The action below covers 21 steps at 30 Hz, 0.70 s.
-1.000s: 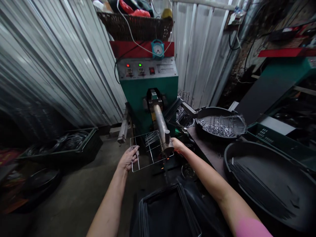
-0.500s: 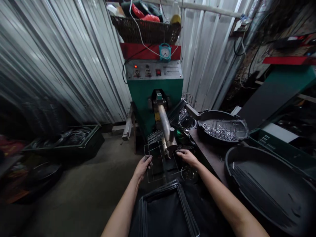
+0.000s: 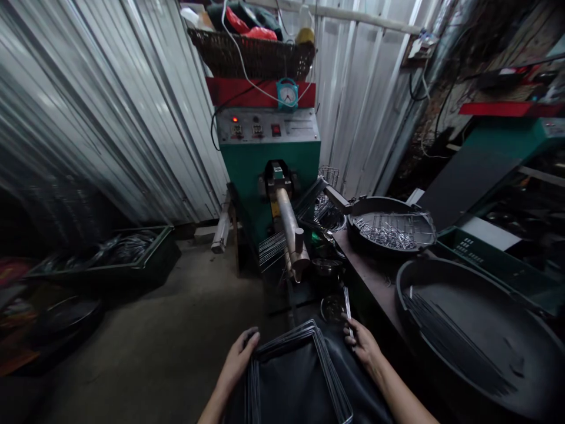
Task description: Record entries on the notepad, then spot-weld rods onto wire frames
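My left hand (image 3: 241, 352) is at the far left corner of a stack of rectangular wire frames (image 3: 329, 368), which lies on black cloth over my lap. Its fingers are curled, thumb against them; whether they grip a frame cannot be made out. My right hand (image 3: 362, 344), to the right of the stack, is closed around a few thin metal rods (image 3: 346, 301) that point up and away. Beyond both hands, a thick metal arm (image 3: 289, 221) with a blunt end juts toward me from a green machine (image 3: 242, 168).
Several thin wires (image 3: 272, 248) stick out left of the metal arm. On the right-hand bench (image 3: 353, 250) are a dark pan (image 3: 369, 203) of short wire pieces and a larger pan (image 3: 408, 272) with long dark rods. A green crate (image 3: 150, 259) of metal parts stands left.
The wire grid that was between both hands under the metal arm is gone from there. Both hands have drawn back toward me, and rods now show in the right one. The view has shifted slightly.
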Available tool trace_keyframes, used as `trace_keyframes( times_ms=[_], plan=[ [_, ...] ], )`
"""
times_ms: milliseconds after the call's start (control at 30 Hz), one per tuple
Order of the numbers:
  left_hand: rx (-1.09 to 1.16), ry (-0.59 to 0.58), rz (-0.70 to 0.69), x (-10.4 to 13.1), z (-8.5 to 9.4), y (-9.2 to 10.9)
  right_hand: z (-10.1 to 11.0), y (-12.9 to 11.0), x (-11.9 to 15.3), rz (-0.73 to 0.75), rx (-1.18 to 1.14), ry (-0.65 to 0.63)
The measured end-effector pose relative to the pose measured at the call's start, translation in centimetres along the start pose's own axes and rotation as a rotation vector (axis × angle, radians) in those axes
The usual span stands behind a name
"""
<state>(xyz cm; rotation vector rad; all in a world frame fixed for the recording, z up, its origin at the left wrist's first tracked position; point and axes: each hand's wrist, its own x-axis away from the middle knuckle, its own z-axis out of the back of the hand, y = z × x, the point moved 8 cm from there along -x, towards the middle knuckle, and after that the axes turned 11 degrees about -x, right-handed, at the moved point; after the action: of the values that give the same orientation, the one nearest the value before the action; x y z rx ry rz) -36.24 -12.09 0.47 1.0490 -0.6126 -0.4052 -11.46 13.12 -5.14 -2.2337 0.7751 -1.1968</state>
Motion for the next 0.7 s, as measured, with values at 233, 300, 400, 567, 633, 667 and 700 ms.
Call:
trace_keyframes(
  times_ms=[233, 300, 400, 567, 633, 667, 700],
  plan=[
    [-0.085, 0.090, -0.084, 3.4, -1.6, 0.0, -4.0, -1.7, 0.9, 0.200, 0.406, -0.168],
    [-0.154, 0.088, -0.140, 3.7, -2.0, -0.1, -5.9, -2.9, 0.7, 0.341, 0.586, -0.225],
    [-0.272, 0.126, -0.254, 4.1, -2.2, -0.3, -9.2, -5.4, 0.2, 0.570, 0.876, -0.269],
    [-0.326, 0.194, -0.323, 3.8, -2.6, -1.8, -15.8, -7.8, -2.3, 0.687, 1.328, -0.409],
    [-0.315, 0.187, -0.329, 3.2, -2.8, -2.8, -18.2, -8.3, -3.7, 0.669, 1.382, -0.439],
    [-0.308, 0.178, -0.337, 2.9, -2.8, -3.3, -19.4, -8.4, -4.4, 0.663, 1.407, -0.445],
    [-0.303, 0.164, -0.347, 2.5, -2.9, -3.8, -20.5, -8.6, -5.1, 0.659, 1.430, -0.444]
  ],
)
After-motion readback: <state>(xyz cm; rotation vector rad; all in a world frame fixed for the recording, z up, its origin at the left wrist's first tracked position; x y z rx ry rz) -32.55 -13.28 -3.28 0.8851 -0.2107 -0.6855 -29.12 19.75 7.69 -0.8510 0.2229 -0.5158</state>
